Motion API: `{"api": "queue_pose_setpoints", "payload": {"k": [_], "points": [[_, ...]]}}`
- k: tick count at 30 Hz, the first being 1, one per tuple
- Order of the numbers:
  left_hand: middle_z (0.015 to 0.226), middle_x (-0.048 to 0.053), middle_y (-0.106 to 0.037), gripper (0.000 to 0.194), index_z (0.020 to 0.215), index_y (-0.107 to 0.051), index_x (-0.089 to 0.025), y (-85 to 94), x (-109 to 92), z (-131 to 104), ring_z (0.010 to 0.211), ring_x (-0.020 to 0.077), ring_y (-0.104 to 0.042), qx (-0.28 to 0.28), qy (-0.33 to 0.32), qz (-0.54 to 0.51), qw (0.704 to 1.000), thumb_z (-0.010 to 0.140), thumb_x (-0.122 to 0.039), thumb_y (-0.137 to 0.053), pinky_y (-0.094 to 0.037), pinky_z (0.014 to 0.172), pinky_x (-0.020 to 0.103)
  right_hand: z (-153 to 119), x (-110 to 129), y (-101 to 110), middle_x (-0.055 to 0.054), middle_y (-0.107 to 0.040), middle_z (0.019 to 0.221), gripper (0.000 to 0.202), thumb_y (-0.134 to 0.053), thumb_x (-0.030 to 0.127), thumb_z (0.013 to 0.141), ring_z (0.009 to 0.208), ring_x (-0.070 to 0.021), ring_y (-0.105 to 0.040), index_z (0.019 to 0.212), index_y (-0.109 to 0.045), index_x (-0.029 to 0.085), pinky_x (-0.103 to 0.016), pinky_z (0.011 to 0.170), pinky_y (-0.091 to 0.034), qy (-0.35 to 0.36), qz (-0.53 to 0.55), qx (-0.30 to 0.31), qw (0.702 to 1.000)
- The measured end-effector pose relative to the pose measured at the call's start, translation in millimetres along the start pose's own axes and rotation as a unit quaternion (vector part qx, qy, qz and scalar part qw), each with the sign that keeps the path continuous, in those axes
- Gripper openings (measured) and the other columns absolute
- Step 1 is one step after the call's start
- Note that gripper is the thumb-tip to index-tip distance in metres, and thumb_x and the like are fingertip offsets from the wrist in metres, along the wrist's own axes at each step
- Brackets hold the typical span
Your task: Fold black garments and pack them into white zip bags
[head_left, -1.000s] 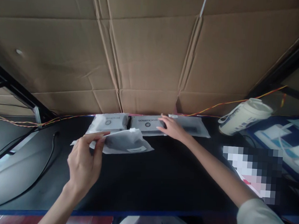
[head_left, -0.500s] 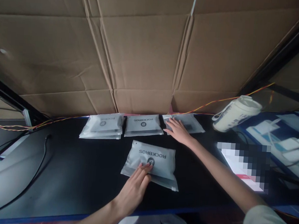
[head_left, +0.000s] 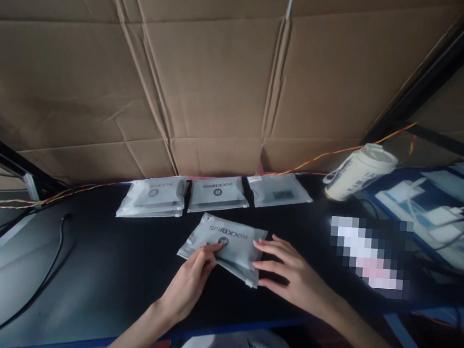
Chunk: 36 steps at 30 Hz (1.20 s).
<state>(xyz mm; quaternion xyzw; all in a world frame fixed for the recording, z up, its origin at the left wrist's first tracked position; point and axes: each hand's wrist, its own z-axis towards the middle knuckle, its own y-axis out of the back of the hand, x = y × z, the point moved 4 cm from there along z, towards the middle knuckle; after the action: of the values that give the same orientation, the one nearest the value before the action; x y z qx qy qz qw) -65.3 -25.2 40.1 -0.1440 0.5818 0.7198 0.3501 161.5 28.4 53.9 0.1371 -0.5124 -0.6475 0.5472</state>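
Note:
A frosted zip pouch printed ROCKBROS (head_left: 235,243) lies near the front middle of the black table. My left hand (head_left: 195,272) grips its lower left part, thumb and fingers pressed together over the front edge. My right hand (head_left: 289,268) is at the pouch's right side, fingers spread, the fingertips at its edge. Behind it, three more spots along the back hold pouches: a left one (head_left: 151,196) that looks stacked, a middle one (head_left: 218,194) with its print up, and a right one (head_left: 280,190) with a dark patch.
A cream cup with a strap (head_left: 360,171) stands at the back right. A pixelated item (head_left: 369,255) lies right of my hands, beside white plugs and cables (head_left: 443,215). A black cable (head_left: 57,257) crosses the table's left. Cardboard (head_left: 215,77) rises behind.
My right hand has come from the back right pouch to the right side of the front pouch. The front pouch has shifted and turned slightly, with my left hand still on it.

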Motion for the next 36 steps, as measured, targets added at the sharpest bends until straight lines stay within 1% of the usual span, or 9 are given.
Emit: {"api": "queue_pose_setpoints", "payload": {"k": [2, 4, 6, 9, 12, 16, 21, 28, 36], "points": [[0.120, 0.007, -0.063, 0.011, 0.094, -0.048, -0.023, -0.6, -1.5, 0.0, 0.111, 0.0173, -0.061, 0.005, -0.001, 0.000, 1.000, 0.094, -0.015, -0.041, -0.053, 0.091, 0.034, -2.8, 3.3, -6.0, -0.005, -0.067, 0.116, 0.021, -0.064, 0.017, 0.082, 0.112, -0.0207, -0.059, 0.101, -0.067, 0.025, -0.047, 0.102, -0.045, 0.019, -0.008, -0.052, 0.998], [0.119, 0.007, -0.063, 0.008, 0.093, -0.049, -0.022, -1.1, -5.5, -0.1, 0.111, 0.0177, -0.060, 0.004, -0.013, 0.007, 1.000, 0.094, -0.017, -0.043, -0.053, 0.091, 0.034, -3.6, 4.1, -11.4, -0.004, -0.069, 0.109, 0.023, -0.063, 0.013, 0.083, 0.107, -0.0190, -0.062, 0.103, -0.066, 0.024, -0.045, 0.100, -0.047, 0.037, -0.009, -0.084, 0.996], [0.119, 0.008, -0.062, 0.006, 0.098, -0.051, -0.022, -1.8, -12.3, 0.2, 0.112, 0.0193, -0.060, -0.005, -0.038, 0.026, 0.999, 0.093, -0.020, -0.048, -0.053, 0.092, 0.035, -4.7, 2.4, -16.3, -0.004, -0.070, 0.107, 0.026, -0.063, 0.011, 0.083, 0.105, -0.0183, -0.063, 0.106, -0.065, 0.023, -0.044, 0.098, -0.048, 0.042, -0.005, -0.098, 0.994], [0.119, 0.010, -0.061, 0.016, 0.108, -0.052, -0.020, -8.2, -25.9, 2.3, 0.112, 0.0214, -0.059, -0.003, -0.096, 0.072, 0.993, 0.091, -0.021, -0.052, -0.053, 0.093, 0.037, -9.3, -4.3, -24.5, -0.004, -0.071, 0.103, 0.024, -0.061, 0.011, 0.084, 0.101, -0.0179, -0.065, 0.104, -0.066, 0.024, -0.043, 0.096, -0.050, 0.034, 0.018, -0.106, 0.994], [0.118, 0.011, -0.061, 0.020, 0.110, -0.054, -0.019, -20.9, -34.4, 6.3, 0.111, 0.0237, -0.059, 0.025, -0.131, 0.129, 0.983, 0.091, -0.017, -0.051, -0.054, 0.090, 0.039, -14.2, -14.8, -34.6, -0.006, -0.070, 0.108, 0.019, -0.061, 0.015, 0.085, 0.104, -0.0206, -0.064, 0.099, -0.069, 0.025, -0.048, 0.100, -0.047, -0.014, 0.041, -0.094, 0.995], [0.119, 0.012, -0.062, 0.025, 0.114, -0.055, -0.018, -35.6, -34.7, 10.5, 0.111, 0.0271, -0.059, 0.061, -0.146, 0.184, 0.970, 0.090, -0.012, -0.050, -0.055, 0.087, 0.043, -17.1, -22.8, -46.2, -0.009, -0.064, 0.120, 0.017, -0.061, 0.014, 0.084, 0.113, -0.0247, -0.060, 0.092, -0.071, 0.024, -0.056, 0.104, -0.039, -0.076, 0.047, -0.050, 0.995], [0.117, 0.013, -0.063, 0.027, 0.115, -0.055, -0.017, -42.3, -31.5, 11.1, 0.108, 0.0271, -0.061, 0.065, -0.162, 0.210, 0.962, 0.090, -0.010, -0.046, -0.055, 0.085, 0.044, -17.7, -22.2, -49.7, -0.009, -0.062, 0.121, 0.016, -0.063, 0.012, 0.081, 0.115, -0.0250, -0.058, 0.089, -0.072, 0.024, -0.056, 0.106, -0.036, -0.087, 0.051, -0.033, 0.994], [0.116, 0.013, -0.062, 0.029, 0.114, -0.055, -0.016, -41.5, -32.8, 12.9, 0.107, 0.0275, -0.060, 0.070, -0.160, 0.215, 0.961, 0.089, -0.009, -0.046, -0.055, 0.085, 0.044, -18.0, -21.5, -49.5, -0.008, -0.062, 0.122, 0.017, -0.061, 0.013, 0.084, 0.117, -0.0242, -0.056, 0.092, -0.071, 0.024, -0.057, 0.107, -0.035, -0.090, 0.044, -0.034, 0.994], [0.114, 0.012, -0.062, 0.024, 0.112, -0.058, -0.016, -46.7, -41.0, 12.2, 0.103, 0.0248, -0.061, 0.042, -0.172, 0.184, 0.967, 0.091, -0.012, -0.046, -0.055, 0.084, 0.041, -18.2, -19.7, -49.5, -0.008, -0.062, 0.120, 0.015, -0.061, 0.013, 0.083, 0.115, -0.0246, -0.058, 0.089, -0.069, 0.024, -0.057, 0.106, -0.036, -0.084, 0.030, -0.037, 0.995]]}}
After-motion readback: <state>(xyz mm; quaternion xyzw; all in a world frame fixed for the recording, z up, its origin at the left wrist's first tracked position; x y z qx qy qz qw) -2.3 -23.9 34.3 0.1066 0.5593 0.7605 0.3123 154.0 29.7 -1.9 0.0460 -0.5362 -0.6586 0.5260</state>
